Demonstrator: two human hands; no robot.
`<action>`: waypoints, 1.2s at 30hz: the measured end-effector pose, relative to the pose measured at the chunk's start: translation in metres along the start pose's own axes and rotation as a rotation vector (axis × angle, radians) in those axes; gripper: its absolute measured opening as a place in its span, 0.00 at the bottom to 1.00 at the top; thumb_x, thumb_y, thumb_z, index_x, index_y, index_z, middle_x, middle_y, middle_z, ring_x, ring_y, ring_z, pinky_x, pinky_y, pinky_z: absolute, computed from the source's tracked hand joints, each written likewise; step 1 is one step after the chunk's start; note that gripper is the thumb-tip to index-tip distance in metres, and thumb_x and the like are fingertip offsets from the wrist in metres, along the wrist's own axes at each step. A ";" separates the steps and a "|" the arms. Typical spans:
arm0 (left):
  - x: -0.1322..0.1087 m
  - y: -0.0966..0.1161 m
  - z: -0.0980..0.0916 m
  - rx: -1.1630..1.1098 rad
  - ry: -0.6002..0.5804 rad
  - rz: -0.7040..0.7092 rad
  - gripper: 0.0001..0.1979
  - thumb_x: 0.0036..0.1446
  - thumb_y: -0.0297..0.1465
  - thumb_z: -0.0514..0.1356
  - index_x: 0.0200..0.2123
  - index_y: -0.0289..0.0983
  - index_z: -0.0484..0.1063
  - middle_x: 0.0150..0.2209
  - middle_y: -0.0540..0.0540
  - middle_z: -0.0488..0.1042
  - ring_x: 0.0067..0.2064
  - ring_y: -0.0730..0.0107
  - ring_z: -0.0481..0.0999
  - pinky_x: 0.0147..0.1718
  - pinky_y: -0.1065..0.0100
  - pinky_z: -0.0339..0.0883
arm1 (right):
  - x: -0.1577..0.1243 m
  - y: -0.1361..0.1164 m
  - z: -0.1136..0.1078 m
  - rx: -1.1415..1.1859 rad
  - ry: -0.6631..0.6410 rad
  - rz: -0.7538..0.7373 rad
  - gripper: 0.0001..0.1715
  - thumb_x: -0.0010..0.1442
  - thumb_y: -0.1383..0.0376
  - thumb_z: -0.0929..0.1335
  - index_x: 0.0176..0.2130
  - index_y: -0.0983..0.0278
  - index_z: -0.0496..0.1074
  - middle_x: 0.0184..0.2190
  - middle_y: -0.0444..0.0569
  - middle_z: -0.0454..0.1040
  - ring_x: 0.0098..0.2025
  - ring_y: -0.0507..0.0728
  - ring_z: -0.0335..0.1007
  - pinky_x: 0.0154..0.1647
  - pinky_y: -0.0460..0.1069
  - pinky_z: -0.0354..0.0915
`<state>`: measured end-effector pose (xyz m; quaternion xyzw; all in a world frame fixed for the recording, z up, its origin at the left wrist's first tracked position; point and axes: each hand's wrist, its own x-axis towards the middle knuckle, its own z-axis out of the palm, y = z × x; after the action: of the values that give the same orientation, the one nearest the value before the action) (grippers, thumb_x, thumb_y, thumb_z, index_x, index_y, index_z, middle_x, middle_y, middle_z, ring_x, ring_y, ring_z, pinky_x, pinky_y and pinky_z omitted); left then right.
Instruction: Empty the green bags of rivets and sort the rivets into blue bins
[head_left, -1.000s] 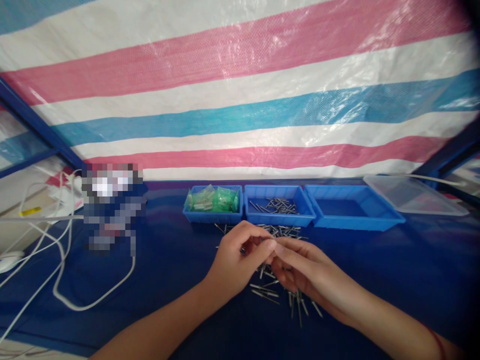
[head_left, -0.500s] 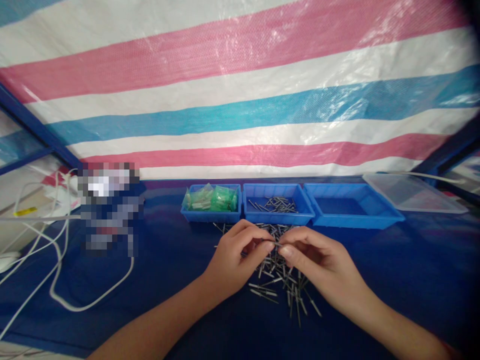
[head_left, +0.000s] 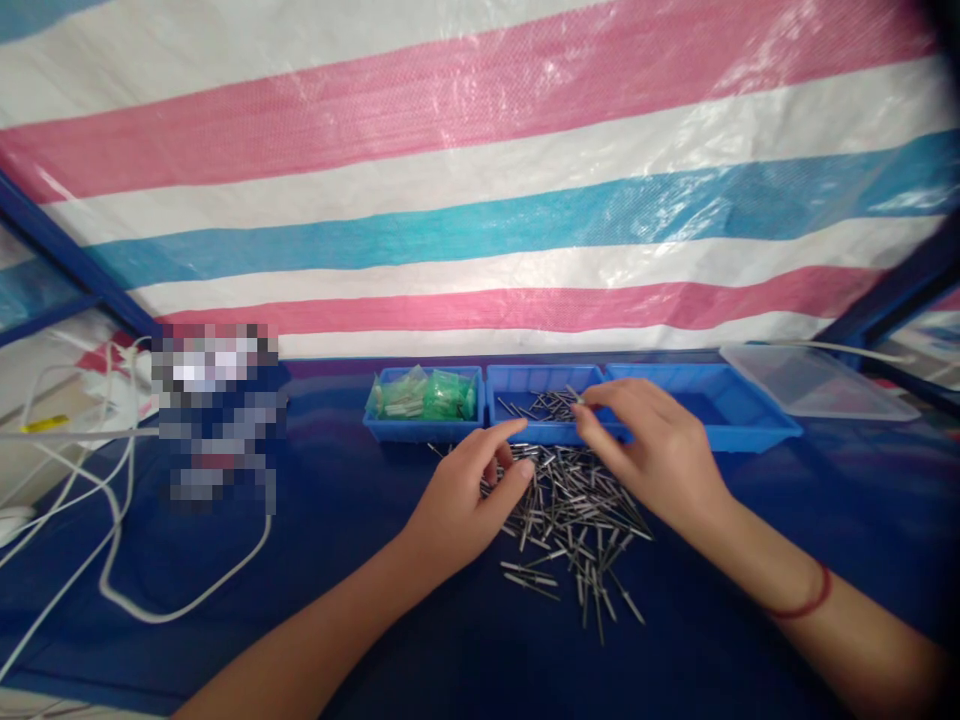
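Note:
A loose pile of blind rivets [head_left: 577,500], silver bodies on thin dark stems, lies on the blue tabletop [head_left: 322,560]. Over the pile's left side is my left hand [head_left: 469,490], thumb and forefinger apart and nothing between them. My right hand [head_left: 656,440] reaches over the front right corner of the middle blue bin [head_left: 525,432]. Its thumb and forefinger pinch a rivet [head_left: 572,394], of which only a short end shows. Below that grip, more rivets [head_left: 540,405] lie inside the middle bin.
The left blue bin [head_left: 420,432] holds green and clear plastic packets [head_left: 448,396]. A third blue bin [head_left: 739,438] stands at the right, before a clear plastic lid [head_left: 817,385]. White cables [head_left: 187,612] run along the left. Striped sheeting [head_left: 480,240] hangs behind.
My hands have parted. The right one moved up and right to the middle bin with a rivet in its fingers. My left hand let go and its fingers spread.

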<state>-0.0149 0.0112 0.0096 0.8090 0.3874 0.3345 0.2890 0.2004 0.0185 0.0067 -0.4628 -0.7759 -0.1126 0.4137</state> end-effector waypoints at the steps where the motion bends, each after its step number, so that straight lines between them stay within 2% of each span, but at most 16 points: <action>1: 0.001 -0.001 -0.002 0.036 -0.023 0.004 0.18 0.63 0.33 0.53 0.56 0.38 0.63 0.35 0.47 0.71 0.34 0.70 0.69 0.38 0.68 0.64 | 0.000 0.008 0.001 -0.090 -0.036 0.017 0.06 0.62 0.65 0.65 0.38 0.64 0.70 0.34 0.52 0.73 0.38 0.60 0.69 0.41 0.54 0.65; 3: 0.002 -0.001 -0.007 0.135 -0.069 0.029 0.17 0.63 0.32 0.53 0.55 0.38 0.63 0.37 0.46 0.72 0.38 0.67 0.70 0.41 0.65 0.64 | -0.001 0.017 0.000 -0.223 -0.100 0.046 0.10 0.63 0.63 0.64 0.42 0.65 0.70 0.39 0.56 0.72 0.42 0.63 0.67 0.43 0.57 0.64; 5: 0.003 -0.001 -0.011 0.254 -0.088 0.054 0.18 0.63 0.31 0.53 0.56 0.38 0.63 0.40 0.44 0.72 0.42 0.63 0.69 0.44 0.61 0.62 | -0.004 0.014 -0.004 -0.246 -0.135 0.040 0.11 0.62 0.63 0.64 0.44 0.65 0.71 0.43 0.58 0.71 0.44 0.64 0.66 0.44 0.58 0.64; 8: 0.003 -0.001 -0.017 0.391 -0.098 0.076 0.15 0.62 0.27 0.51 0.51 0.39 0.66 0.42 0.44 0.72 0.44 0.60 0.68 0.45 0.59 0.60 | -0.010 -0.006 -0.012 -0.054 -0.231 -0.050 0.10 0.61 0.68 0.63 0.41 0.64 0.72 0.42 0.56 0.71 0.41 0.61 0.66 0.43 0.57 0.64; 12: 0.000 0.003 -0.019 0.470 -0.226 0.113 0.10 0.59 0.27 0.54 0.42 0.41 0.71 0.42 0.47 0.72 0.44 0.60 0.67 0.42 0.61 0.59 | -0.018 -0.037 -0.013 0.205 -0.521 -0.155 0.11 0.58 0.73 0.62 0.34 0.63 0.73 0.35 0.51 0.71 0.37 0.57 0.65 0.38 0.52 0.64; 14: -0.002 0.005 -0.016 0.501 -0.284 0.124 0.09 0.58 0.29 0.56 0.42 0.41 0.70 0.42 0.47 0.71 0.43 0.60 0.66 0.40 0.62 0.59 | -0.022 -0.044 -0.010 0.232 -0.584 -0.150 0.10 0.56 0.75 0.64 0.32 0.63 0.72 0.33 0.50 0.70 0.36 0.56 0.64 0.38 0.52 0.64; 19: -0.006 0.006 -0.005 0.567 -0.318 0.106 0.08 0.58 0.32 0.57 0.42 0.40 0.69 0.42 0.46 0.69 0.43 0.60 0.66 0.38 0.63 0.59 | -0.028 -0.046 -0.002 0.186 -0.627 -0.144 0.08 0.57 0.73 0.65 0.33 0.64 0.73 0.32 0.50 0.70 0.38 0.58 0.63 0.39 0.53 0.63; 23: -0.008 0.003 0.000 0.591 -0.309 0.104 0.08 0.60 0.34 0.56 0.41 0.40 0.69 0.42 0.46 0.69 0.44 0.61 0.66 0.39 0.63 0.59 | -0.030 -0.044 0.002 0.139 -0.584 -0.185 0.07 0.59 0.71 0.65 0.35 0.64 0.72 0.33 0.51 0.70 0.39 0.59 0.65 0.41 0.54 0.64; 36: -0.010 0.002 0.001 0.604 -0.294 0.102 0.08 0.61 0.33 0.55 0.42 0.41 0.70 0.42 0.47 0.69 0.44 0.60 0.65 0.39 0.61 0.58 | -0.034 -0.044 0.010 0.077 -0.548 -0.101 0.08 0.60 0.72 0.63 0.30 0.63 0.68 0.29 0.49 0.68 0.35 0.58 0.65 0.37 0.53 0.63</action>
<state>-0.0186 0.0020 0.0071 0.9160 0.3822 0.0985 0.0722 0.1672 -0.0220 -0.0158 -0.4207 -0.8846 0.0258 0.1994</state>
